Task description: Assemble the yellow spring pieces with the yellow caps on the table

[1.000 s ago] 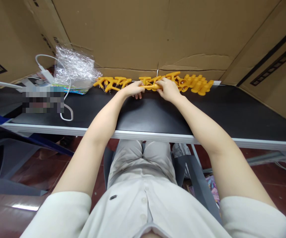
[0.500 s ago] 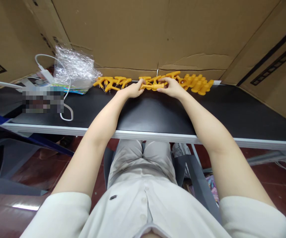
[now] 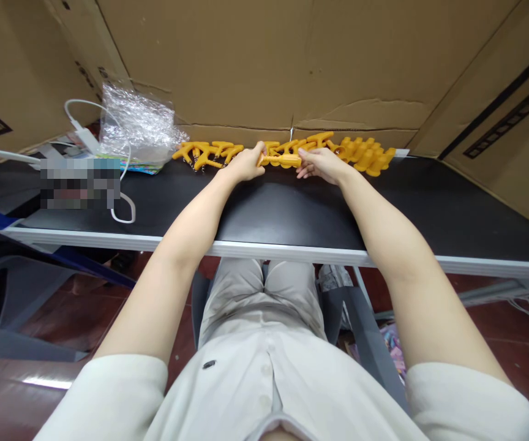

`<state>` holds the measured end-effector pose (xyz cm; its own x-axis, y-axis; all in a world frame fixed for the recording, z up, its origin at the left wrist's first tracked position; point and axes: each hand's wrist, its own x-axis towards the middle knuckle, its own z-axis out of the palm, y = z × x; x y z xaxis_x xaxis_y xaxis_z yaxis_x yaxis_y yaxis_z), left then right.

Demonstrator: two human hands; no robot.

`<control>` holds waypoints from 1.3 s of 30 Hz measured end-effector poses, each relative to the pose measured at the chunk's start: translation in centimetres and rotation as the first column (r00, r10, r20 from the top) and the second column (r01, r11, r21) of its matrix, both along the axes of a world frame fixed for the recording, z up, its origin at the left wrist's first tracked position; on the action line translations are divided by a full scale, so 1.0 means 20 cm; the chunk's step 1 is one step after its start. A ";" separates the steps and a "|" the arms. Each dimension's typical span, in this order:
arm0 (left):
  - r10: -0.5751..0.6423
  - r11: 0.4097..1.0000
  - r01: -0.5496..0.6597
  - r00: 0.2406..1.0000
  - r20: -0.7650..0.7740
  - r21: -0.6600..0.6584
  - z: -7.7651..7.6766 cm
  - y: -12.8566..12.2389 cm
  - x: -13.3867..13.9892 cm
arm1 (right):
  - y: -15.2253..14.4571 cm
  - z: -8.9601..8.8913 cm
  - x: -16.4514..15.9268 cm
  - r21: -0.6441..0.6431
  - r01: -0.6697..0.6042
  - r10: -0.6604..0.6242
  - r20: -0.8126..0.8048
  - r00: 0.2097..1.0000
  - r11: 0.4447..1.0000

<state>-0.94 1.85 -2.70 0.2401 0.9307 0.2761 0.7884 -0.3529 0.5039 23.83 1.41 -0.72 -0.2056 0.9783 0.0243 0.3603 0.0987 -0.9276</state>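
Observation:
My left hand [image 3: 248,164] is closed around one end of a yellow plastic corkscrew [image 3: 287,160], held level just above the black table. At its other end is my right hand [image 3: 320,164], thumb and forefinger pinching the wide cylindrical part while the other fingers curl loosely below. Left of my hands lie several yellow T-shaped handles [image 3: 207,153] with metal spirals. Behind the held piece are more yellow T-shaped handles [image 3: 319,139], partly hidden by my fingers. Several yellow hollow sleeves [image 3: 368,156] are grouped to the right of my right hand.
Clear plastic wrap [image 3: 136,125] lies at the back left, beside a white cable [image 3: 129,211] and a blurred-out item. Cardboard walls [image 3: 301,67] close off the back and sides. A metal strip [image 3: 287,251] edges the black table [image 3: 292,208] in front.
My right hand has shifted its grip at the cylinder's end, its fingers now lower and more bent. The left hand stays almost in place with the corkscrew.

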 end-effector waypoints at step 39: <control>0.066 0.998 -0.063 0.995 -0.082 0.028 0.04 -0.07 0.05 | -0.05 0.06 0.03 -0.004 -0.011 0.011 0.021 1.000 1.000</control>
